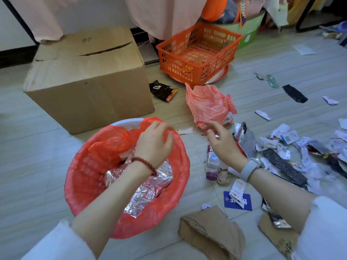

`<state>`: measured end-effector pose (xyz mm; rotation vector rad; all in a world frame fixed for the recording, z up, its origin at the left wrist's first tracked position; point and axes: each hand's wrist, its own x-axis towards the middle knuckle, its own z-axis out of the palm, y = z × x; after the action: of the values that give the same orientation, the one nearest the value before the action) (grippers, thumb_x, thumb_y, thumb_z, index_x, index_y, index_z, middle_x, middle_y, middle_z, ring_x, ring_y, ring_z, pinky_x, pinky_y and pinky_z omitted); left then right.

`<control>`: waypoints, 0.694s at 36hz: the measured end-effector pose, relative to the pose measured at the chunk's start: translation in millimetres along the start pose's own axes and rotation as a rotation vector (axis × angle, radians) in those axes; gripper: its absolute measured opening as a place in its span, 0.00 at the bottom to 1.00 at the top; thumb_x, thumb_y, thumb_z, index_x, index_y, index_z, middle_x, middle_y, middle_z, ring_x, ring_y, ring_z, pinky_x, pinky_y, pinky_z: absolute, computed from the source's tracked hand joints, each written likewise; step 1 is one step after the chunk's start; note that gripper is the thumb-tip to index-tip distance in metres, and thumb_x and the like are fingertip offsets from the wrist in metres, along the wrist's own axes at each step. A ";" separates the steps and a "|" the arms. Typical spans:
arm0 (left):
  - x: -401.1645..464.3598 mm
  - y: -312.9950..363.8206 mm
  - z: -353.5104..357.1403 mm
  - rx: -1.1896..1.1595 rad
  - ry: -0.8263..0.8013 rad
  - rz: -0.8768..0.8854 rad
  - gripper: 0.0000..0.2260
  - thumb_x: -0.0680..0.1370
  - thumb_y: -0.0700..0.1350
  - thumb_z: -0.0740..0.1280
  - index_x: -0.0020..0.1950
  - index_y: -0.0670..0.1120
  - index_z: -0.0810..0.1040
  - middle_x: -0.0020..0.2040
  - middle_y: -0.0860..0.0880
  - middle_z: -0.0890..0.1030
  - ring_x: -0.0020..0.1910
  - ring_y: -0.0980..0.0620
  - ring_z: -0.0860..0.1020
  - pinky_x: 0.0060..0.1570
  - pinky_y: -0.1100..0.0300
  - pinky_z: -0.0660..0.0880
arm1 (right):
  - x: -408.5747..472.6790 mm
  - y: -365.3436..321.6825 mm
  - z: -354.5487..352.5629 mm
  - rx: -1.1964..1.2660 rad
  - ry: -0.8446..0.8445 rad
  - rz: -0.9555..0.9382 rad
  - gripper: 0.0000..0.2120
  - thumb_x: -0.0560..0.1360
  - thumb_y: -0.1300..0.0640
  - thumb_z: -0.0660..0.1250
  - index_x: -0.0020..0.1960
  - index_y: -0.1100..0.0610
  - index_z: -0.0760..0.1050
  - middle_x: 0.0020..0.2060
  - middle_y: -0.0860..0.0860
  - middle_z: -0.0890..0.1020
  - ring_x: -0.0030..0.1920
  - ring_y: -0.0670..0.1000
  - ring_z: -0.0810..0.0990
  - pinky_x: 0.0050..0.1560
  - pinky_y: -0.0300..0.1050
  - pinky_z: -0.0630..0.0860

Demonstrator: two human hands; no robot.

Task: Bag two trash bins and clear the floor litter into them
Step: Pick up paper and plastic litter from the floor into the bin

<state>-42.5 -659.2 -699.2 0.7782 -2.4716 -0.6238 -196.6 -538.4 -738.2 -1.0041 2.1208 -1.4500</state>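
Observation:
A round bin lined with a red plastic bag [88,166] stands on the floor in front of me, with crumpled silver foil [144,192] inside. My left hand [154,143] pinches the bag's far rim. My right hand [223,141] hovers just right of the bin with fingers apart, holding nothing. A second pink-red plastic bag [208,104] lies crumpled on the floor beyond my right hand. Litter spreads to the right: a clear plastic bottle [213,162], torn paper scraps [285,136], foil wrappers [246,139], a blue card [237,201] and torn cardboard pieces [212,231].
A large closed cardboard box [88,79] stands behind the bin. An orange plastic crate [197,53] sits on a white dish further back, with a green container [246,32] behind it. A black snack wrapper [163,91] lies between box and crate. Hanging fabric lines the back.

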 end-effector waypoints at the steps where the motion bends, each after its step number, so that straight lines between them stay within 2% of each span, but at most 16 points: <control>1: 3.8 15.9 5.9 -0.042 0.022 0.050 0.12 0.73 0.46 0.58 0.49 0.45 0.79 0.47 0.46 0.79 0.48 0.46 0.78 0.46 0.51 0.75 | 2.2 5.2 -8.3 -0.017 0.042 0.019 0.13 0.77 0.65 0.56 0.57 0.53 0.72 0.45 0.45 0.77 0.48 0.47 0.76 0.46 0.32 0.71; 3: 7.4 48.1 24.3 -0.127 0.038 0.177 0.13 0.73 0.46 0.58 0.48 0.44 0.79 0.46 0.46 0.79 0.44 0.46 0.78 0.42 0.54 0.76 | 3.5 16.6 -27.6 -0.041 0.119 0.058 0.14 0.77 0.66 0.55 0.54 0.52 0.73 0.43 0.46 0.78 0.46 0.50 0.77 0.49 0.40 0.74; 5: 3.7 77.7 49.3 -0.171 -0.026 0.295 0.14 0.72 0.46 0.56 0.49 0.43 0.78 0.45 0.44 0.78 0.42 0.44 0.78 0.38 0.54 0.75 | -1.5 26.1 -47.3 -0.091 0.164 0.119 0.13 0.77 0.66 0.54 0.54 0.56 0.74 0.42 0.49 0.78 0.43 0.51 0.76 0.45 0.42 0.75; 7: -8.8 99.9 81.3 -0.118 -0.219 0.342 0.13 0.74 0.44 0.56 0.52 0.42 0.77 0.48 0.42 0.77 0.44 0.41 0.77 0.38 0.52 0.74 | -12.1 40.9 -66.0 -0.178 0.168 0.200 0.13 0.77 0.66 0.55 0.55 0.60 0.75 0.44 0.53 0.79 0.43 0.51 0.76 0.44 0.42 0.75; 9: -26.2 109.4 115.7 0.049 -0.482 0.348 0.11 0.76 0.40 0.58 0.56 0.41 0.74 0.53 0.41 0.75 0.48 0.40 0.75 0.39 0.52 0.70 | -27.8 63.7 -79.9 -0.314 0.136 0.265 0.13 0.76 0.66 0.56 0.55 0.61 0.76 0.46 0.57 0.80 0.45 0.55 0.77 0.46 0.45 0.73; 12: -46.9 100.9 158.4 0.299 -0.776 0.365 0.12 0.75 0.37 0.59 0.58 0.42 0.71 0.56 0.41 0.73 0.52 0.40 0.74 0.40 0.53 0.66 | -59.4 103.7 -88.0 -0.520 -0.058 0.332 0.12 0.76 0.64 0.57 0.55 0.60 0.76 0.51 0.57 0.81 0.52 0.57 0.78 0.49 0.46 0.71; 14: -53.2 85.0 179.0 0.344 -0.872 0.261 0.15 0.74 0.35 0.59 0.61 0.43 0.70 0.60 0.43 0.72 0.56 0.41 0.74 0.44 0.52 0.69 | -80.2 128.2 -87.1 -0.665 -0.253 0.307 0.13 0.76 0.62 0.57 0.57 0.58 0.76 0.55 0.56 0.78 0.56 0.56 0.76 0.52 0.48 0.73; 16: -59.2 65.6 189.4 0.350 -0.953 0.083 0.17 0.75 0.36 0.58 0.63 0.45 0.68 0.61 0.44 0.72 0.58 0.41 0.73 0.50 0.50 0.72 | -96.5 145.8 -83.2 -0.782 -0.434 0.234 0.15 0.77 0.60 0.56 0.62 0.56 0.72 0.60 0.54 0.73 0.60 0.55 0.72 0.54 0.50 0.72; 19: -70.3 36.1 196.5 0.326 -1.014 -0.099 0.15 0.76 0.43 0.61 0.62 0.45 0.68 0.59 0.44 0.73 0.55 0.43 0.74 0.53 0.51 0.74 | -105.6 164.8 -74.4 -0.905 -0.629 0.106 0.25 0.75 0.52 0.61 0.71 0.52 0.60 0.68 0.55 0.63 0.69 0.57 0.61 0.63 0.53 0.67; 22: -82.2 16.9 198.5 0.307 -1.073 -0.209 0.19 0.74 0.49 0.65 0.63 0.46 0.68 0.58 0.45 0.71 0.55 0.44 0.74 0.54 0.52 0.74 | -108.0 176.0 -69.4 -1.021 -0.721 0.116 0.39 0.71 0.41 0.65 0.74 0.46 0.48 0.73 0.53 0.54 0.73 0.58 0.52 0.69 0.56 0.58; 25: -95.1 8.9 201.0 0.266 -1.059 -0.240 0.19 0.73 0.50 0.67 0.62 0.47 0.69 0.57 0.46 0.71 0.54 0.44 0.74 0.52 0.54 0.73 | -110.4 183.9 -66.5 -1.069 -0.708 0.123 0.39 0.68 0.39 0.67 0.72 0.47 0.53 0.72 0.54 0.56 0.72 0.59 0.54 0.67 0.55 0.60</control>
<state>-88.3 -538.4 -880.3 1.0301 -3.5010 -0.9899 -229.1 -375.5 -889.2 -1.3805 2.2252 0.2507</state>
